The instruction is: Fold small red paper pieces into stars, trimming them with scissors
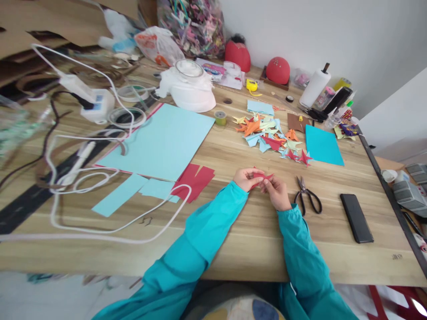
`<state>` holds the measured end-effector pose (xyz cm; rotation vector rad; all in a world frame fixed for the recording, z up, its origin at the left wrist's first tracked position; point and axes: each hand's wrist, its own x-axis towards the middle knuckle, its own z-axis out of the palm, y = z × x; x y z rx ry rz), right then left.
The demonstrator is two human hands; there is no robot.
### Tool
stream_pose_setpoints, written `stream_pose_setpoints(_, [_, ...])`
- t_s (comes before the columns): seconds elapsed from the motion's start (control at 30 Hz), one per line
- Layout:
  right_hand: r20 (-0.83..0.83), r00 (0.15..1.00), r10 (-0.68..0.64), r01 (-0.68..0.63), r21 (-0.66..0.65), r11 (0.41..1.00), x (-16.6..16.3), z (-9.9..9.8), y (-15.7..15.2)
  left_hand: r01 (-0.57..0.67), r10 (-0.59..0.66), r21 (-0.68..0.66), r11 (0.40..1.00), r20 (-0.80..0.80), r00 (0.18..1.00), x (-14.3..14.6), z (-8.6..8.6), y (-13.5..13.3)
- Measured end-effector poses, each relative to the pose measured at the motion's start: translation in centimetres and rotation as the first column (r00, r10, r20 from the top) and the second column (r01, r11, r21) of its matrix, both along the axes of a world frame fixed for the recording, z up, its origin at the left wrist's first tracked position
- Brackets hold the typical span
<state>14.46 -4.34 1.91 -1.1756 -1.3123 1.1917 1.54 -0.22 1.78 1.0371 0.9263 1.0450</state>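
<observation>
Red folded paper [262, 176] sits just right of the frame's centre, over the wooden counter [240, 253], with both hands close together on it: the left hand [246, 178] pinches its left part between thumb and fingers, and the right hand [277, 192] grips its right end. Turquoise sleeves [207, 226] reach up to them from the bottom edge. Above the hands, toward the upper right, lies a loose heap of origami cranes [251, 128] in orange, red, pale blue and pale yellow, some overlapping. A bright blue sheet [324, 146] lies beside the heap on its right. Near the right hand, black-handled scissors [303, 187] point toward the top of the frame, and a dark smartphone [356, 218] lies farther right. Left of the left hand are red paper strips [197, 183], their upper left part near a large pale blue sheet [163, 138]; pale blue strips [118, 195] lie farther left. White cable [133, 218] loops across the left half, and a yellow tape measure [251, 85] stands near the top, right of centre.
</observation>
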Motion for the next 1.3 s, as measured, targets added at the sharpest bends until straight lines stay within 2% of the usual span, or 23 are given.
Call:
stream_pose_setpoints(0.1, [-0.052, 0.998, 0.022, -0.022, -0.012, 1.000, 0.1, 0.0, 0.1, 0.039, -0.038, -0.033, 0.999, 0.053, 0.998, -0.1, -0.2, 0.1])
stream_pose_setpoints(0.33, [-0.206, 0.978, 0.029, -0.048, -0.090, 0.995, 0.2, -0.1, 0.1, -0.001, 0.002, -0.020, 1.000, 0.045, 0.999, -0.1, -0.1, 0.1])
stream_pose_setpoints(0.47, [-0.168, 0.985, 0.027, -0.038, -0.066, 0.997, 0.2, 0.0, 0.0, -0.012, 0.012, -0.019, 1.000, 0.001, 1.000, -0.1, 0.1, 0.0])
stream_pose_setpoints(0.63, [-0.201, 0.978, 0.056, -0.072, -0.073, 0.995, 0.3, 0.0, 0.1, 0.028, -0.025, -0.041, 0.999, 0.052, 0.998, -0.1, 0.2, 0.0])
stream_pose_setpoints(0.73, [-0.184, 0.983, 0.023, -0.038, -0.081, 0.996, 0.2, 0.0, 0.1, -0.003, 0.003, 0.006, 1.000, 0.029, 1.000, 0.1, 0.3, -0.1])
stream_pose_setpoints(0.9, [-0.165, 0.981, -0.104, 0.092, -0.076, 0.993, 0.1, -0.4, 0.4, -0.004, 0.004, 0.077, 0.997, 0.003, 1.000, 0.2, -0.2, -0.2])
stream_pose_setpoints(1.1, [-0.118, 0.985, -0.123, 0.122, -0.013, 0.992, 0.4, -0.7, 0.6, -0.021, 0.030, 0.109, 0.994, -0.079, 0.996, 0.3, -0.7, -0.1])
stream_pose_setpoints(1.3, [-0.157, 0.978, -0.138, 0.134, -0.040, 0.990, 0.3, -0.8, 0.5, -0.052, 0.064, 0.132, 0.990, -0.094, 0.993, 0.4, -0.8, 0.0])
